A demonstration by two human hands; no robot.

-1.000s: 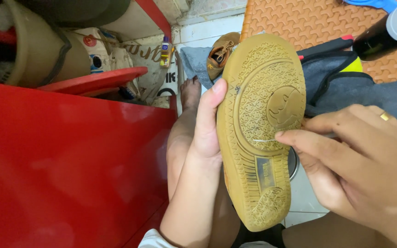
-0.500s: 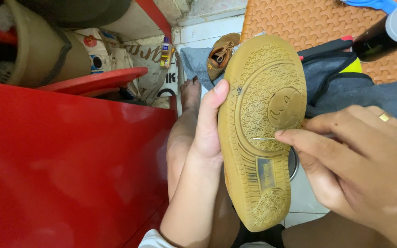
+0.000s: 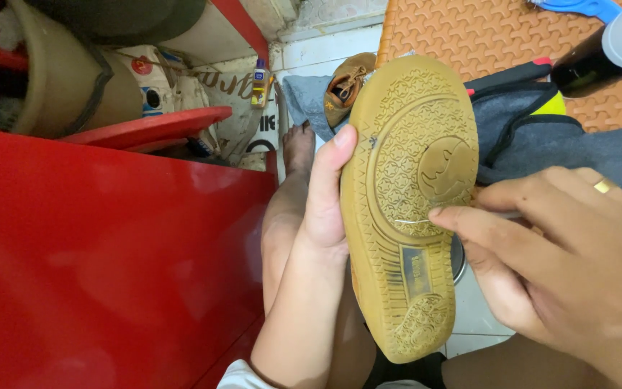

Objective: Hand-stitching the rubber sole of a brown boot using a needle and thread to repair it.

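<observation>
My left hand [image 3: 325,198] grips a tan shoe [image 3: 408,209] by its left edge, thumb up along the rim, with the gum-coloured rubber sole turned toward me. My right hand [image 3: 570,266], a gold ring on one finger, pinches a thin metal needle or awl whose tip lies across the middle of the sole, near the round emblem. A fine thread or wire runs left from the fingertips over the tread.
A red cabinet panel [image 3: 102,266] fills the left. A second brown shoe [image 3: 347,83] lies ahead on grey cloth [image 3: 541,137]. An orange patterned mat [image 3: 484,36], a dark bottle with a white cap [image 3: 606,50] and a small glue bottle [image 3: 259,81] sit beyond. My bare leg [image 3: 289,216] is below.
My right hand has slid left across the sole, and the thin thread now stretches further over the tread. The left hand and shoe have held still.
</observation>
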